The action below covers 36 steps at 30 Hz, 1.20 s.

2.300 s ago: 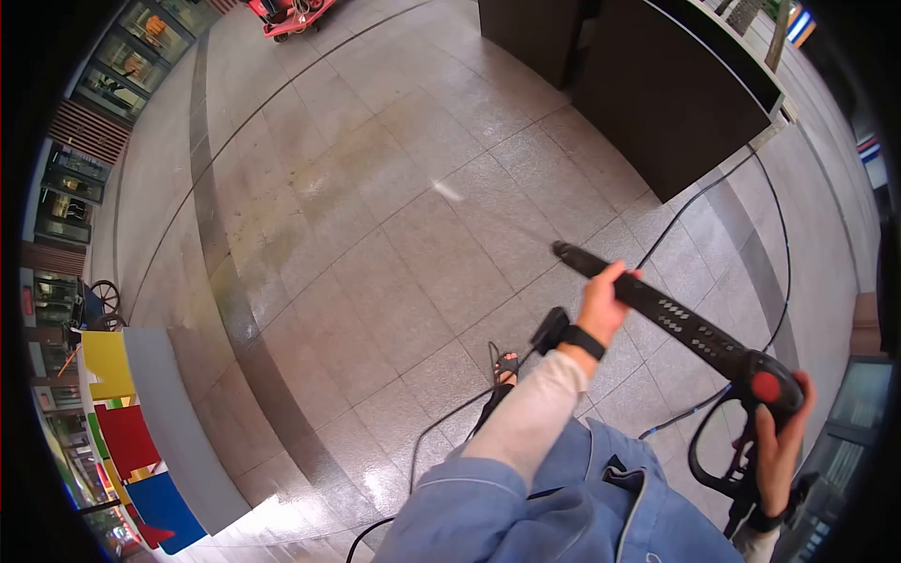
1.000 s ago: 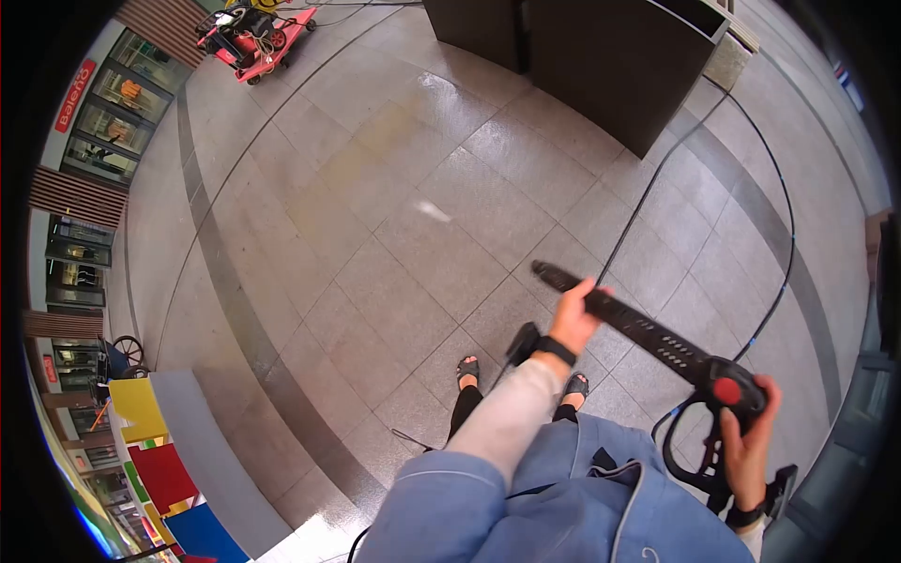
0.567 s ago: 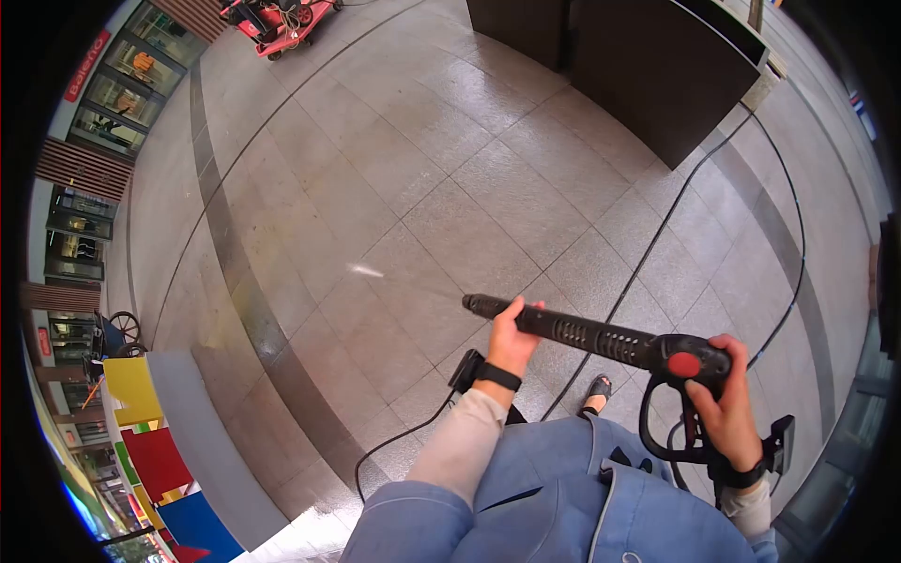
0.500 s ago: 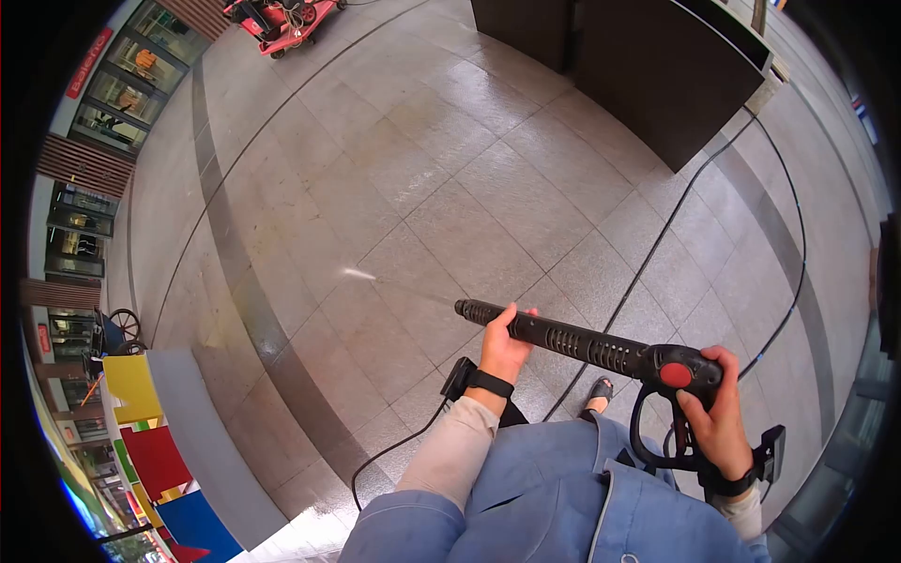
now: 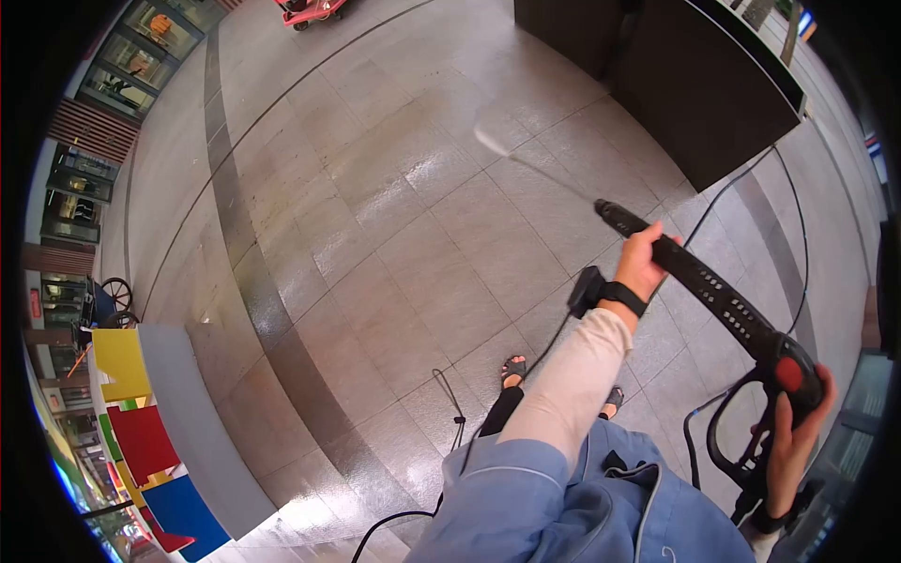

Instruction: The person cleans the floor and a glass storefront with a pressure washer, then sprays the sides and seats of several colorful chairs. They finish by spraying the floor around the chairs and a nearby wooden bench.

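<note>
A black pressure washer gun (image 5: pixel 721 298) with a red round patch lies slantwise across both hands, its nozzle pointing up and left. My left hand (image 5: pixel 642 266) is wrapped round the barrel just behind the nozzle. Around the rear grip, my right hand (image 5: pixel 800 433) is closed; some of its fingers are hidden by the handle. White water spray (image 5: pixel 493 141) leaves the nozzle and meets the wet paved floor (image 5: pixel 413 272). Both wrists carry black straps with small devices.
Dark tall planter-like boxes (image 5: pixel 699 94) stand at the upper right. A black hose (image 5: pixel 796 206) runs along the floor at right. A grey curved block with coloured panels (image 5: pixel 174 403) is at lower left. Part of a red wheeled machine (image 5: pixel 310 11) shows at the top.
The gun and both hands have swung to the right, and the nozzle points more steeply upward. The spray has moved from the floor's middle toward the dark boxes.
</note>
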Motion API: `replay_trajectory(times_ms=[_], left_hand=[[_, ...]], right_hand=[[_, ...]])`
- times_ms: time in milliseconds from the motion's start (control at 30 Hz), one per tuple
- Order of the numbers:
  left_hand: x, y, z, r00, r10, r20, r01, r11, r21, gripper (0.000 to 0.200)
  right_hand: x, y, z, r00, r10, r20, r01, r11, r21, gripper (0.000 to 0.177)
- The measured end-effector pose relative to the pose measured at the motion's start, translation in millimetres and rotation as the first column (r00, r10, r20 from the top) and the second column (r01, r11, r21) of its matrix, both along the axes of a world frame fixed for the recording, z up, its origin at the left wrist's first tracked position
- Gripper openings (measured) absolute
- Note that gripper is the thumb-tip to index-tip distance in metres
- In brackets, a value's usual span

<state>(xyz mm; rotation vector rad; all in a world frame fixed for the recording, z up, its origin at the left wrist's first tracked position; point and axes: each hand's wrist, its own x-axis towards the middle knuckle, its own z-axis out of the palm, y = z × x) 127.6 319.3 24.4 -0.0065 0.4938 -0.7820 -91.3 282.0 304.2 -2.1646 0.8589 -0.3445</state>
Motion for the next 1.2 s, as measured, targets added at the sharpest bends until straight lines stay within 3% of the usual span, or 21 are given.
replay_trajectory(times_ms=[67,133,200,267,333,400,467,533,567,667,733,800,867,900,933,1000,1033,1067,1100,1133,1200], left_hand=[[2.1,89.9,-32.3,0.996,0.086,-0.015,-0.084,0.992,0.099,0.021],[-15.4,187.9,-57.4,0.976,0.198,-0.086,-0.168,0.948,0.269,0.025],[-48.2,265.2,-56.9,0.924,0.361,-0.129,-0.273,0.855,0.442,0.023],[-72.6,307.9,-49.4,0.855,0.466,-0.225,-0.29,0.791,0.539,0.023],[-73.1,295.0,-47.9,0.888,0.416,-0.199,-0.262,0.81,0.524,0.022],[-61.5,255.3,-44.4,0.946,0.28,-0.165,-0.172,0.863,0.476,0.021],[-36.9,168.0,-57.4,0.98,0.146,-0.135,-0.101,0.951,0.293,0.02],[-25.0,69.0,-35.8,1.0,0.011,-0.02,-0.01,0.998,0.062,0.018],[-24.1,16.9,-28.5,1.0,-0.01,-0.007,0.01,1.0,-0.002,0.018],[-36.3,-78.5,30.5,0.995,-0.093,-0.018,0.09,0.989,-0.119,0.019],[-36.1,-72.5,64.9,0.992,-0.124,-0.033,0.119,0.987,-0.111,0.017],[-24.5,-32.1,54.3,0.997,-0.059,-0.052,0.053,0.992,-0.115,0.018],[-13.9,36.5,32.5,0.997,0.064,-0.038,-0.067,0.994,-0.083,0.019],[-9.6,78.4,7.7,0.989,0.141,-0.041,-0.142,0.99,-0.016,0.019],[-11.0,133.3,-11.0,0.974,0.222,-0.046,-0.219,0.974,0.05,0.019],[-32.2,253.7,-41.7,0.924,0.382,0.001,-0.373,0.903,0.212,0.021],[-48.9,311.3,-55.5,0.887,0.461,-0.005,-0.434,0.839,0.328,0.023],[-73.4,364.0,-58.7,0.855,0.519,-0.004,-0.473,0.782,0.406,0.022],[-96.8,407.3,-50.5,0.839,0.543,-0.049,-0.457,0.75,0.478,0.021],[-119.3,433.9,-39.0,0.767,0.634,-0.097,-0.491,0.678,0.546,0.021],[-154.7,436.3,-41.0,0.733,0.667,-0.138,-0.486,0.654,0.58,0.023]], right_hand=[[19.7,1.8,-36.5,0.955,0.294,-0.041,-0.297,0.952,-0.075,0.051],[50.8,26.3,-68.0,0.866,0.498,-0.032,-0.495,0.865,0.08,0.048],[72.6,55.8,-82.9,0.798,0.603,-0.024,-0.56,0.755,0.34,0.045],[76.5,68.7,-94.0,0.715,0.699,0.001,-0.661,0.676,0.324,0.046],[66.5,62.0,-97.1,0.694,0.717,0.056,-0.708,0.667,0.234,0.046],[51.6,48.4,-75.5,0.858,0.51,-0.056,-0.431,0.776,0.46,0.048],[16.3,6.8,-78.9,0.899,0.437,-0.024,-0.433,0.895,0.108,0.05],[-5.2,9.2,-36.1,0.992,0.125,-0.025,-0.121,0.985,0.126,0.051],[-11.1,12.9,-17.6,0.991,0.127,-0.032,-0.123,0.985,0.118,0.051],[-19.1,25.7,36.3,0.994,0.057,-0.097,-0.078,0.97,-0.229,0.052],[-24.4,37.2,55.8,0.994,0.025,-0.11,-0.07,0.901,-0.429,0.055],[-42.9,22.7,44.4,0.994,0.031,-0.104,-0.08,0.856,-0.511,0.058],[-59.5,-31.1,-2.9,0.917,0.396,0.038,-0.368,0.881,-0.299,0.049],[-9.6,39.9,-9.6,0.972,0.229,0.053,-0.215,0.957,-0.193,0.049],[11.9,67.7,-8.5,0.97,0.232,-0.075,-0.225,0.97,0.093,0.051],[48.3,119.6,-44.5,0.851,0.524,-0.04,-0.525,0.851,-0.01,0.05],[59.4,135.6,-64.9,0.779,0.627,0.013,-0.619,0.764,0.183,0.049],[68.7,154.2,-79.5,0.682,0.732,-0.014,-0.721,0.675,0.16,0.048],[72.6,184.7,-75.4,0.694,0.72,-0.003,-0.65,0.629,0.426,0.047],[68.9,195.0,-89.9,0.548,0.832,0.091,-0.822,0.515,0.244,0.045],[49.5,198.2,-89.1,0.538,0.842,0.03,-0.809,0.507,0.297,0.045]])
